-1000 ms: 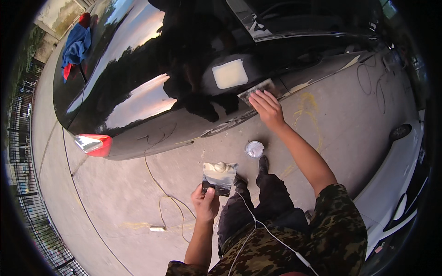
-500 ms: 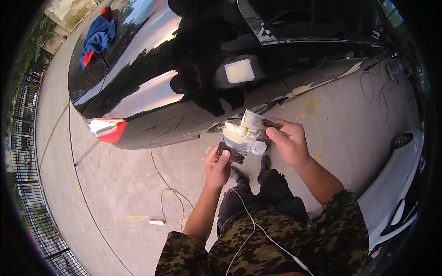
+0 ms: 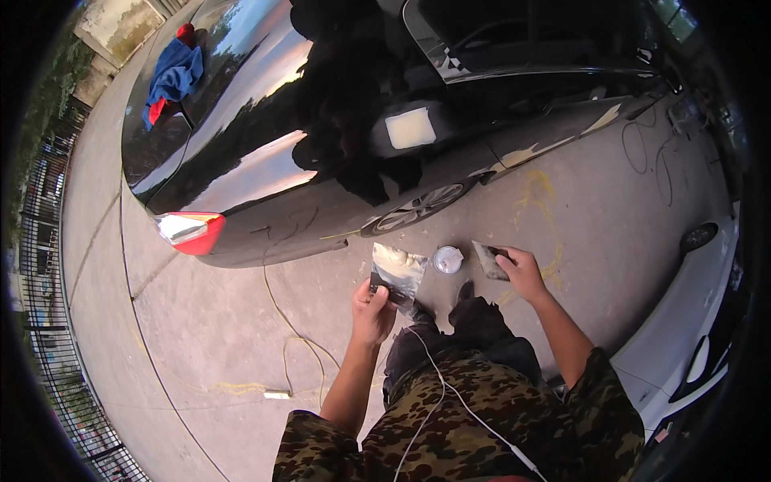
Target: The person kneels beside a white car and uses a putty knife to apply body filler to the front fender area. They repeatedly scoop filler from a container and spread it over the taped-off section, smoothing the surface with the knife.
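Note:
My left hand point(image 3: 374, 315) grips a flat, dark-handled putty knife point(image 3: 392, 287), thumb on top. Cream-coloured filler putty point(image 3: 397, 262) is spread over its blade. In my right hand point(image 3: 525, 275) is a second putty knife point(image 3: 488, 262), pinched between thumb and fingers and held apart from the first, its blade smeared greyish. Between the two, lower down, a round tin point(image 3: 447, 259) with a pale top stands on the ground near my feet. Beyond my hands is a black car point(image 3: 337, 104) with a pale, squarish filler patch point(image 3: 410, 128) on its side panel above the wheel.
A blue cloth point(image 3: 175, 71) with red pieces lies on the car's rear. A yellowish cord or hose point(image 3: 277, 301) runs over the concrete, near a small white object point(image 3: 277, 394). A light-coloured car point(image 3: 683, 321) stands at right, a metal fence point(image 3: 44, 265) at far left.
My right hand has drawn its putty knife right and down, away from the left one; the blades were together before. The left knife has tilted and lowered a little, and the tin shows fully.

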A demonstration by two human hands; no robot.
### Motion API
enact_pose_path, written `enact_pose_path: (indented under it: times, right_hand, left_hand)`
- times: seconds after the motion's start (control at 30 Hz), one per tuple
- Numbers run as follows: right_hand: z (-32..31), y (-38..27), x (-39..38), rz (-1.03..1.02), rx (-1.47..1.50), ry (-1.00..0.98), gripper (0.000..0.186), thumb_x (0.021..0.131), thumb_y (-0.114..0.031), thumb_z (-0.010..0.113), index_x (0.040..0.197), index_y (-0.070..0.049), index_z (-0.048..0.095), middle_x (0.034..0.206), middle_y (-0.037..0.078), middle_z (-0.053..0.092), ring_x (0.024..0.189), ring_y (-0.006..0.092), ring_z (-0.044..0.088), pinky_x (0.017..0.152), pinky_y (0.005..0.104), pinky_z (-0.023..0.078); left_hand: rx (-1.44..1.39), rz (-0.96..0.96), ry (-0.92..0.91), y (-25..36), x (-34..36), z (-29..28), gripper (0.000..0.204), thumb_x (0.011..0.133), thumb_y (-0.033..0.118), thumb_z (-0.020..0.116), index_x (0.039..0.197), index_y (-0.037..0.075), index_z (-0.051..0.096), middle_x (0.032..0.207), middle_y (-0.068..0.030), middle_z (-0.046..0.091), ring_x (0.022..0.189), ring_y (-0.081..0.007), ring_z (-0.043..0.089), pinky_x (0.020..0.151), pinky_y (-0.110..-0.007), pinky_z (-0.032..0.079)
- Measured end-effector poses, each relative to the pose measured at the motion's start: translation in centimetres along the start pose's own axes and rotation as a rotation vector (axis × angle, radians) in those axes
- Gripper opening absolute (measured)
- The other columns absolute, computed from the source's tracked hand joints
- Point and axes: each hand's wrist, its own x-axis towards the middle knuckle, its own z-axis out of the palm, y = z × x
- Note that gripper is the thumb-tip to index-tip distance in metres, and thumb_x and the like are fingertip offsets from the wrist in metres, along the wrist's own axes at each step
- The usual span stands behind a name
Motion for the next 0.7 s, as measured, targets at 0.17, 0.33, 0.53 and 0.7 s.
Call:
enact_pose_path:
  times: [0.17,0.33,0.53,0.7]
  right_hand:
    - [-9.8,5.8,-10.0,0.1,0.274,0.121,0.027,0.099,-0.009,0.059,0.12,0.006,0.067,0.103,0.003,0.071,0.092,0.0086,0.061,0.085,0.0274,0.049]
    - [-26.6,12.7,-19.9,0.177,0.412,0.22,0.025,0.099,-0.009,0.06,0.117,0.006,0.068,0.102,0.002,0.07,0.093,0.0088,0.061,0.087,0.0277,0.049]
    - [-47.8,23.2,-29.9,0.16,0.272,0.31,0.02,0.097,-0.012,0.063,0.103,0.006,0.069,0.089,0.002,0.068,0.082,0.0106,0.057,0.078,0.0295,0.047]
    - [-51.1,23.6,-29.8,0.105,0.162,0.348,0.02,0.098,-0.013,0.062,0.1,0.006,0.067,0.081,0.003,0.063,0.077,0.0118,0.054,0.075,0.0313,0.047]
  left_hand:
    - [-0.051,-0.095,0.0,-8.2,-8.9,8.3,0.046,0.097,0.016,0.068,0.134,-0.005,0.051,0.129,-0.0143,0.064,0.117,-0.0247,0.065,0.102,-0.039,0.052]
    - [-0.034,-0.166,-0.006,-21.8,-16.8,20.3,0.045,0.098,0.015,0.067,0.135,-0.004,0.051,0.13,-0.0141,0.064,0.118,-0.025,0.065,0.102,-0.04,0.052]
    - [0.01,-0.202,0.04,-40.5,-24.2,35.7,0.045,0.098,0.014,0.066,0.137,-0.003,0.051,0.131,-0.0136,0.064,0.119,-0.0249,0.064,0.102,-0.04,0.052]
    - [0.02,-0.12,0.049,-41.5,-24.4,40.4,0.039,0.099,0.014,0.065,0.132,-0.004,0.054,0.122,-0.0118,0.067,0.105,-0.0202,0.067,0.094,-0.036,0.054]
